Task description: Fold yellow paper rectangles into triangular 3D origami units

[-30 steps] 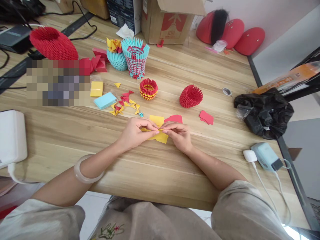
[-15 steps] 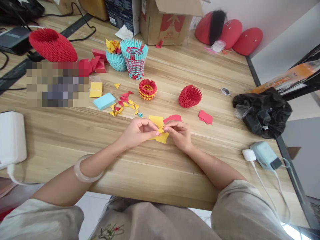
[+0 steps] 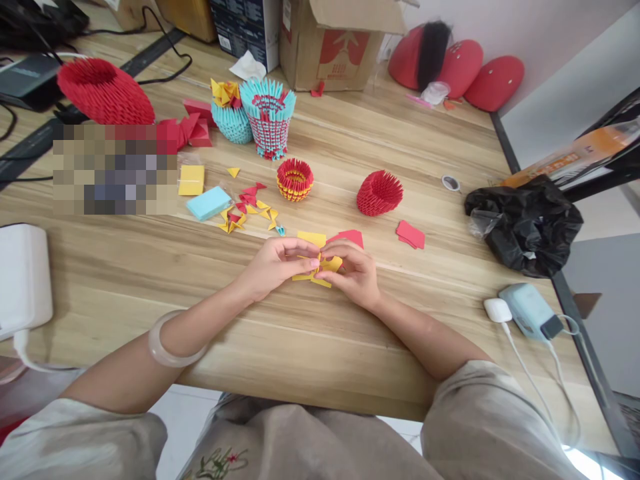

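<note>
My left hand (image 3: 277, 265) and my right hand (image 3: 354, 270) meet above the table, fingertips closed on a small folded piece of yellow paper (image 3: 319, 261). The piece stands nearly edge-on, and my fingers cover part of it. Beneath and behind my hands lie loose yellow paper slips (image 3: 311, 237) and red paper slips (image 3: 350, 237). To the upper left is a scatter of red and yellow folded paper triangles (image 3: 250, 205). A small red and yellow paper bowl (image 3: 295, 180) and a red paper bowl (image 3: 380, 193) stand farther back.
Blue paper (image 3: 209, 203) and yellow paper (image 3: 191, 180) stacks lie left. Behind stand a blue and red paper vase (image 3: 269, 127) and a cardboard box (image 3: 327, 53). Red slips (image 3: 411, 235), a tape roll (image 3: 451, 183) and a black plastic bag (image 3: 525, 227) lie right.
The folded yellow paper has turned from lying nearly flat to edge-on between my fingertips. My right hand's fingers have shifted left and spread around it.
</note>
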`<act>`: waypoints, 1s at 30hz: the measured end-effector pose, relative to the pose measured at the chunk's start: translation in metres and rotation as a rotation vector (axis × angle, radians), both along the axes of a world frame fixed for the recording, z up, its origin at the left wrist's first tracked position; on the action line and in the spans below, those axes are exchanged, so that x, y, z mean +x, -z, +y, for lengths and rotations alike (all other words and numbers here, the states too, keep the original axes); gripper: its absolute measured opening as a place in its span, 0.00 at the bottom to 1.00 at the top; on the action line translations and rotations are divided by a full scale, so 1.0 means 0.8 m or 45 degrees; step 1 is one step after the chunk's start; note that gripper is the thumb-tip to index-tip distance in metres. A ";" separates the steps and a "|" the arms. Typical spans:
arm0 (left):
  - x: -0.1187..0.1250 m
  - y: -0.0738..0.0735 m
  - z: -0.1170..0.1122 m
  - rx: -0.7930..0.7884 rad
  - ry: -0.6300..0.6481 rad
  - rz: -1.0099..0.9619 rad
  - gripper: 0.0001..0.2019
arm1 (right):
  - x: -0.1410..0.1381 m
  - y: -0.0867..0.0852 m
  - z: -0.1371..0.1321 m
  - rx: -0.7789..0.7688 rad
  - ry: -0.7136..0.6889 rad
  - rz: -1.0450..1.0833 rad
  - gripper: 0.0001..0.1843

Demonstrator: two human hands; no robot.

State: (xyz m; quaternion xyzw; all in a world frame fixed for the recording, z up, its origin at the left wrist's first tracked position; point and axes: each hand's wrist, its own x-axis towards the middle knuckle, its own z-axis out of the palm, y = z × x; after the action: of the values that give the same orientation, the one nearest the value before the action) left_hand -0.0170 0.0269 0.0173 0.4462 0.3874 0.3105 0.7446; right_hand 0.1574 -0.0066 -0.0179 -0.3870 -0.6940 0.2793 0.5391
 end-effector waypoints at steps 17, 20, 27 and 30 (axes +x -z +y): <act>-0.006 -0.007 0.004 0.051 0.141 0.287 0.06 | -0.001 -0.003 -0.008 0.171 0.151 -0.245 0.04; -0.007 -0.003 0.005 0.050 0.127 0.291 0.06 | 0.002 0.003 -0.006 0.350 0.078 -0.342 0.08; -0.006 -0.004 0.004 0.040 0.082 0.265 0.06 | 0.011 0.012 -0.003 0.572 -0.031 -0.461 0.16; -0.004 -0.005 0.003 0.064 0.067 0.280 0.06 | 0.013 0.010 -0.003 0.562 -0.023 -0.512 0.15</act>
State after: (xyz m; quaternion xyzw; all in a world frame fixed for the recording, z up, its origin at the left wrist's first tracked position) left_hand -0.0204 0.0293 0.0215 0.5060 0.4469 0.2498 0.6941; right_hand 0.1682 -0.0088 -0.0262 -0.3018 -0.8341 0.0442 0.4595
